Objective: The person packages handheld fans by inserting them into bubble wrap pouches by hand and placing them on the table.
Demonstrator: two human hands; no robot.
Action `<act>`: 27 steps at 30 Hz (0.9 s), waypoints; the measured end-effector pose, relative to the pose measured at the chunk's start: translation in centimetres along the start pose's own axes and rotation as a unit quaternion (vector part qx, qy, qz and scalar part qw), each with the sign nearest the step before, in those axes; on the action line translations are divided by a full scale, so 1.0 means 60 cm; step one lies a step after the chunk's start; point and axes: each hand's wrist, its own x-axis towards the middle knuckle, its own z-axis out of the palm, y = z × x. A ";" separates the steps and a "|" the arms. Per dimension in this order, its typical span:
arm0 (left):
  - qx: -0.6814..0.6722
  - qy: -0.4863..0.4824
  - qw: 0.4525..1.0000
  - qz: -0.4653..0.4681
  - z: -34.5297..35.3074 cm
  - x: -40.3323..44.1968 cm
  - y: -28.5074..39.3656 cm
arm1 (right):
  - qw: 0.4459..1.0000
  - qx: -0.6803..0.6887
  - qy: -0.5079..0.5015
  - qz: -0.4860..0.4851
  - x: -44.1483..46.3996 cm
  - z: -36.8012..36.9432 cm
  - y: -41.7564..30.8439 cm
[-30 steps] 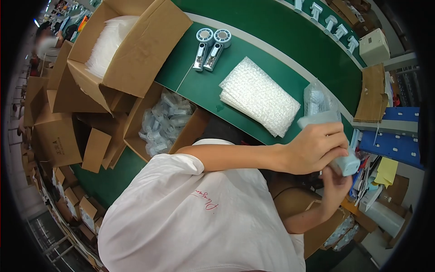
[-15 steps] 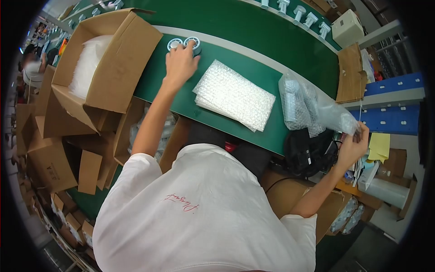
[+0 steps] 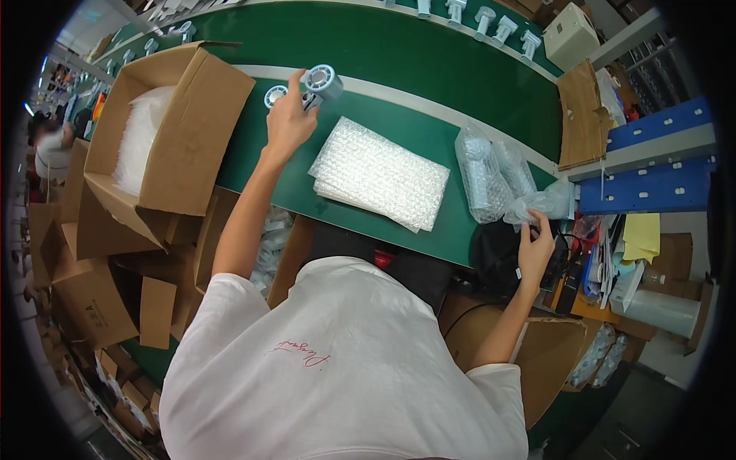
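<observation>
My left hand (image 3: pixel 289 126) grips a light-blue, round-headed device (image 3: pixel 323 81), tilted above the green table; its exact kind I cannot make out. A second device of the same look (image 3: pixel 275 95) stands beside the fingers, partly hidden by them. Stacked bubble-wrap sheets (image 3: pixel 379 175) lie flat in front of me. To their right, bubble-wrapped light-blue items (image 3: pixel 484 180) rest on the table. The fingers of my right hand (image 3: pixel 535 249) pinch the loose end of a clear plastic bag (image 3: pixel 540 203) next to them.
A large open carton (image 3: pixel 203 126) holding white plastic bags (image 3: pixel 146 134) stands at the left. Along the back, a green belt (image 3: pixel 429 57) runs past, with several white devices (image 3: pixel 483 23) beyond it. A black bag (image 3: pixel 494 257) sits at the table's right edge.
My left hand has raised and tilted one device away from the other. My right hand has moved left and inward, bunching the plastic bag's end. The view has shifted slightly.
</observation>
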 end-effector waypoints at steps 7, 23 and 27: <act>-0.444 -0.037 0.895 0.006 -0.076 -0.024 0.108 | 0.990 0.063 -0.115 0.046 -0.022 -0.028 -0.037; -0.387 -0.133 0.897 0.167 0.017 -0.166 0.258 | 0.295 0.839 -0.417 0.190 -0.109 0.072 -0.179; -0.229 -0.135 0.942 0.208 0.063 -0.191 0.254 | 0.341 0.838 -0.395 0.160 -0.119 0.065 -0.158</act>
